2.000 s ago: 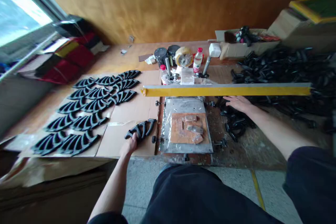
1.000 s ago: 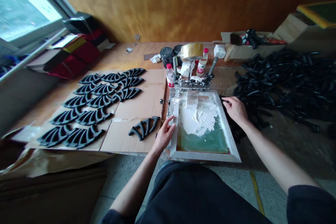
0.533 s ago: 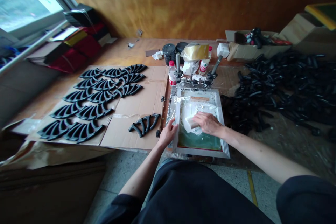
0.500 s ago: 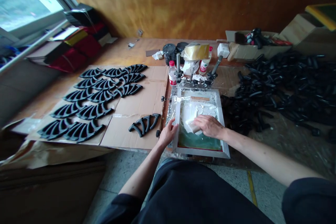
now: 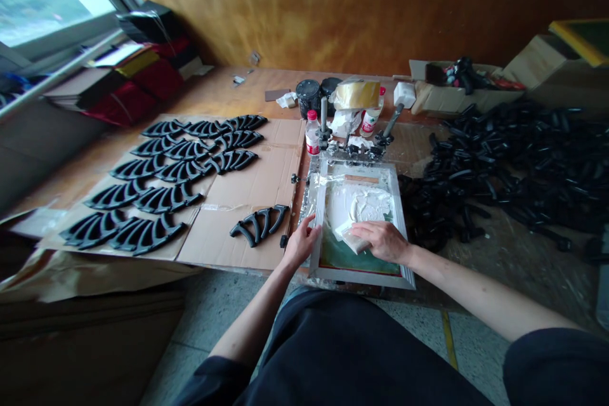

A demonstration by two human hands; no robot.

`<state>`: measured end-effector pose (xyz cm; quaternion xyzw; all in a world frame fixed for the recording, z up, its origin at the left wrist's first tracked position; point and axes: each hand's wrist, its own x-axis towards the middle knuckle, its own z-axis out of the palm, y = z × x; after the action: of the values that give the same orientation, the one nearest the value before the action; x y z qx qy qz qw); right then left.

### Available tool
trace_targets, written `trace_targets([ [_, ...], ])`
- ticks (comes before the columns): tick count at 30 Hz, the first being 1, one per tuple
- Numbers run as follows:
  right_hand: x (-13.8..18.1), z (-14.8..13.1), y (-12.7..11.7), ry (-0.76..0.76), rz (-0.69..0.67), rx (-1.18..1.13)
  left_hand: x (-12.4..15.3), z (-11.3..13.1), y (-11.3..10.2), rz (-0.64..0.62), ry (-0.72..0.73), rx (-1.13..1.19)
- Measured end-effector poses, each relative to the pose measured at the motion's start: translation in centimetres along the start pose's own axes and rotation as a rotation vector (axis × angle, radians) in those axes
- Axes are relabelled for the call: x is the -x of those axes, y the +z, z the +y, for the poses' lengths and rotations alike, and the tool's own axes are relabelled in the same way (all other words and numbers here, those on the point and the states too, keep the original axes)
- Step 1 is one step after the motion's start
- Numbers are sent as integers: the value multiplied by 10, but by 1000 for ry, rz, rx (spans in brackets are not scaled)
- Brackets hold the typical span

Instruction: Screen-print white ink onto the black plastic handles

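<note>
A screen-printing frame (image 5: 405, 258) with pale metal edges and green mesh lies in front of me. Thick white ink (image 5: 365, 202) covers much of the mesh. My right hand (image 5: 385, 242) is closed on a pale, flat squeegee (image 5: 354, 240), smeared with white, which rests tilted on the mesh near its middle. At the frame's left edge is my left hand (image 5: 303, 243), its fingers curled against the side and partly hidden. Just left of that hand, a black ribbed, fan-shaped part (image 5: 258, 226) lies alone on a cardboard sheet (image 5: 214, 244).
Rows of similar black parts (image 5: 166, 196) cover the cardboard's left side. Behind the frame stand a clamp (image 5: 352, 149), a red-capped bottle (image 5: 313, 133), black tubs (image 5: 308, 98) and a tape roll (image 5: 356, 95). A heap of black pieces (image 5: 495, 165) lies right.
My right hand and the squeegee have moved slightly toward me over the mesh, and the squeegee is turned more. My left hand stays at the frame's edge. The view has shifted slightly.
</note>
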<state>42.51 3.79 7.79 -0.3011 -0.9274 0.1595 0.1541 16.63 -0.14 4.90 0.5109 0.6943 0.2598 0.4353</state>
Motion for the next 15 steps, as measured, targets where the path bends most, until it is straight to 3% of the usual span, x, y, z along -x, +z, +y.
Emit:
trace_targets([
  [2, -14, 5, -13, 84, -14, -29, 1, 3, -1, 0, 0, 19],
  [8, -88, 37, -68, 360, 164, 70, 13, 31, -22, -75, 48, 263],
  [12, -63, 90, -106, 541, 393, 35, 20, 73, -42, -51, 121, 459],
  [15, -18, 118, -104, 760, 464, 23, 12, 112, -53, 18, 217, 607],
])
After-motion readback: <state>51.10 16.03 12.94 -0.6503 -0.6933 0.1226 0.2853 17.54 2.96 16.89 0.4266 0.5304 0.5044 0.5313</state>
